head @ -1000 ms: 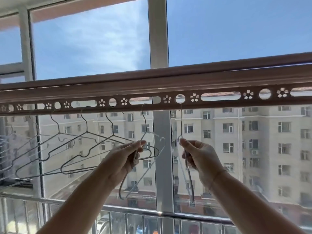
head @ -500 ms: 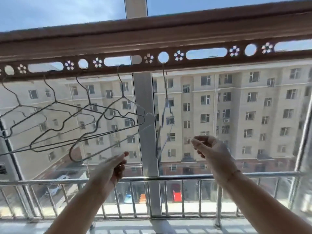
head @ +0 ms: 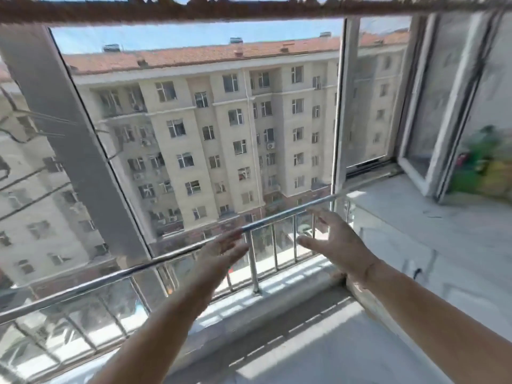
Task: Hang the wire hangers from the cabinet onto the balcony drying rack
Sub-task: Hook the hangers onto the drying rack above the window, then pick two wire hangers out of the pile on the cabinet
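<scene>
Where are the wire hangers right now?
In the head view, the wire hangers show blurred at the far left edge, by the grey window post, below the drying rack. The left hand and right hand are lower, near the railing.

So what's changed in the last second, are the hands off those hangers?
Yes. Both hands let go of the wire hangers they were hooking onto the drying rack. The left hand and right hand have dropped, open and empty, in front of the metal railing. The view swung down and right. Unchanged: the hangers are still up at the left, now blurred.
</scene>
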Tool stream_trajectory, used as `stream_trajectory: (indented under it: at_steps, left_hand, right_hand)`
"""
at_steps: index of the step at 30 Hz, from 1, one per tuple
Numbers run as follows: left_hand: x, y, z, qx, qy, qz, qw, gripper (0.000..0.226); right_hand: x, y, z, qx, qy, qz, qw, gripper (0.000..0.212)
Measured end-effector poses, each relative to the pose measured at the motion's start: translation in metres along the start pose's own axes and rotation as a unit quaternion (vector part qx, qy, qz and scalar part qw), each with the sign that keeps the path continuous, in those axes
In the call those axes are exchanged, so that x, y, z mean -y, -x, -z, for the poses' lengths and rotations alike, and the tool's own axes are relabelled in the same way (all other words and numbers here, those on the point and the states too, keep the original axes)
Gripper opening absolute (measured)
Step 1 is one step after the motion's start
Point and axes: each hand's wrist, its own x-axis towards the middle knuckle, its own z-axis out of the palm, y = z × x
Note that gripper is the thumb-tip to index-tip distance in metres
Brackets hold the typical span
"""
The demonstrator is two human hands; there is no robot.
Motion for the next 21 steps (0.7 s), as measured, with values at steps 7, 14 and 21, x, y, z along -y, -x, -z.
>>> stream_trajectory:
  at_steps: [7, 14, 21]
  left_hand:
    - [0.014, -0.038, -0.158, 0.097, -0.084, -0.02, 0.992, 0.058]
    - [0.028, -0.066, -0.317, 0.156, -0.063, -0.025, 0.985, 0.048]
    - [0.037, -0.088, -0.444, 0.246, -0.05, -0.005, 0.968, 0.049]
  right_hand:
    - [-0.101, 0.016, 0.123, -0.06, 0.068, -0.065, 0.994, 0.071]
    - [-0.195, 0.053, 0.241, -0.086, 0.096, -0.154, 0.98, 0.073]
    - [-0.273, 0.096, 0.34, -0.155, 0.084, -0.235, 0.956, 0.069]
